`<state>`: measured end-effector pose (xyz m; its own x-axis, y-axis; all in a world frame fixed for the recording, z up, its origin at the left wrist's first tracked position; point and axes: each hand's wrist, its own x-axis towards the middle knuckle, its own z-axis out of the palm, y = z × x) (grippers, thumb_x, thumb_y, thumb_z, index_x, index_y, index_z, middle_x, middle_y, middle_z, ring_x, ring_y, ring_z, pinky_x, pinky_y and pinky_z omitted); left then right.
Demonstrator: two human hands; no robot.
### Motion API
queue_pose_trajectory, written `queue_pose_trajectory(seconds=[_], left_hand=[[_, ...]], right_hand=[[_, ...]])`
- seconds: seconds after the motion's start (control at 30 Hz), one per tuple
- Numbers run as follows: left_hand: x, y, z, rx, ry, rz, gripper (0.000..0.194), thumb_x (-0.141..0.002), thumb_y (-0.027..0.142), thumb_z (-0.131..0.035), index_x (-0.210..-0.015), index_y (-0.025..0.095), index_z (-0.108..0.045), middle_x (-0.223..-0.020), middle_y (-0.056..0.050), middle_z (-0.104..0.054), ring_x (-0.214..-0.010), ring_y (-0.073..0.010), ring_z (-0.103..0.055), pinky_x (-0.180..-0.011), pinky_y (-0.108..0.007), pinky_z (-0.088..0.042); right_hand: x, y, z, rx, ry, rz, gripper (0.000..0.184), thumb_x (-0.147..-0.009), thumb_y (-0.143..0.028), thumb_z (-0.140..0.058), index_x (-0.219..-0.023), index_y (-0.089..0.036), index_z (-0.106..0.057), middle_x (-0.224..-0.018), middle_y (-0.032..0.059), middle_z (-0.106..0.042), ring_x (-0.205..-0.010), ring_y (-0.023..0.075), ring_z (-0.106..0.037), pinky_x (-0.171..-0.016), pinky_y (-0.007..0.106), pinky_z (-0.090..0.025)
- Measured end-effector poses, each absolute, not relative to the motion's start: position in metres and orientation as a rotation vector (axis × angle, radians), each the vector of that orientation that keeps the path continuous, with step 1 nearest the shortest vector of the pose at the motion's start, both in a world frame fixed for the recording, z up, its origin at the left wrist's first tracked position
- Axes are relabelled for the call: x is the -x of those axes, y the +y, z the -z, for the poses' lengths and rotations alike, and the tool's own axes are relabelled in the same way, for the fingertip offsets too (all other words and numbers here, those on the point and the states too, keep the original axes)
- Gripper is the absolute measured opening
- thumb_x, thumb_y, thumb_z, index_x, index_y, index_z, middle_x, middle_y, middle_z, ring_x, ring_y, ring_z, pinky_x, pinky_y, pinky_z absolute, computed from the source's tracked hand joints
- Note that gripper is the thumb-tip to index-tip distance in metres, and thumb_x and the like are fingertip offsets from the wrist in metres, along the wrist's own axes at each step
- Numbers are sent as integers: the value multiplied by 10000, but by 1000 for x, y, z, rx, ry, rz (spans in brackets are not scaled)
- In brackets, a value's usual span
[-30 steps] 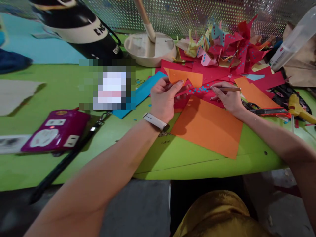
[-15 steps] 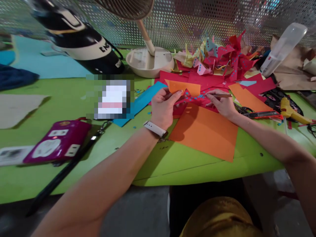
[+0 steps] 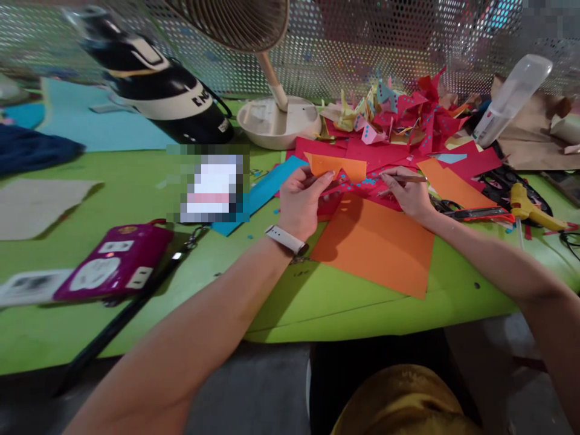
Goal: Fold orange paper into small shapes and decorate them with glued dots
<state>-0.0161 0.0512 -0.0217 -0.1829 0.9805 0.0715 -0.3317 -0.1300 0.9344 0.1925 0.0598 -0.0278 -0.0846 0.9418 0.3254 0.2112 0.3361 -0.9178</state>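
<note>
My left hand [image 3: 301, 202], with a white-strapped watch [image 3: 286, 239] on its wrist, pinches an orange paper piece [image 3: 338, 165] with a notch in its lower edge. My right hand [image 3: 410, 193] grips a slim, tweezers-like tool [image 3: 411, 179] between thumb and fingers; its tip is too small to make out. Between both hands, small blue paper dots [image 3: 370, 180] lie scattered on red paper [image 3: 380, 156]. Below the hands, a larger orange sheet [image 3: 374, 251] rests flat on the green table [image 3: 290, 311].
Behind stand a bottle [image 3: 167, 96], a small fan [image 3: 276, 124], a pile of folded paper shapes [image 3: 408, 112] and a clear bottle [image 3: 514, 99]. A box cutter [image 3: 483, 213] and yellow glue gun [image 3: 530, 205] lie right. Leftward are a blue strip [image 3: 263, 196], a phone [image 3: 212, 187] and a purple case [image 3: 113, 263].
The whole view has shifted slightly with the head. Both hands keep their grips over the red paper, and the right hand's tool has barely moved.
</note>
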Motion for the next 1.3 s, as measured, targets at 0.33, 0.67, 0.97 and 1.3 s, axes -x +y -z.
queue_pose_trajectory(seconds=[0.33, 0.67, 0.97, 1.3], left_hand=[[18, 51, 21, -940, 997, -1555, 167, -717, 197, -809, -844, 244, -711, -950, -19, -780, -828, -188, -758, -836, -348, -634], [20, 51, 22, -963, 1020, -1536, 220, -679, 261, -841, -853, 249, -706, -948, -17, -791, -872, -212, -761, -821, -349, -645], [20, 52, 24, -978, 1022, -1552, 192, -714, 232, -823, -866, 239, -705, -954, -33, -783, -849, -204, -766, -792, -336, -642], [20, 51, 23, -956, 1026, -1538, 220, -680, 272, -847, -848, 251, -706, -936, -14, -787, -817, -199, -759, -760, -332, -652]], right_hand=[[-196, 62, 29, 1157, -1520, -861, 190, -867, -446, -647, -860, -256, -654, -846, 11, -711, -647, 186, -732, -569, 305, -577], [-197, 62, 26, 1190, -1517, -846, 146, -882, -369, -621, -868, -225, -628, -815, 4, -691, -606, 167, -722, -527, 260, -525], [-198, 66, 31, 1211, -1511, -830, 76, -884, -305, -621, -866, -232, -630, -766, -5, -686, -584, 162, -717, -503, 243, -506], [-199, 68, 34, 1213, -1482, -856, 127, -880, -367, -656, -867, -240, -651, -755, 5, -668, -598, 179, -717, -510, 267, -538]])
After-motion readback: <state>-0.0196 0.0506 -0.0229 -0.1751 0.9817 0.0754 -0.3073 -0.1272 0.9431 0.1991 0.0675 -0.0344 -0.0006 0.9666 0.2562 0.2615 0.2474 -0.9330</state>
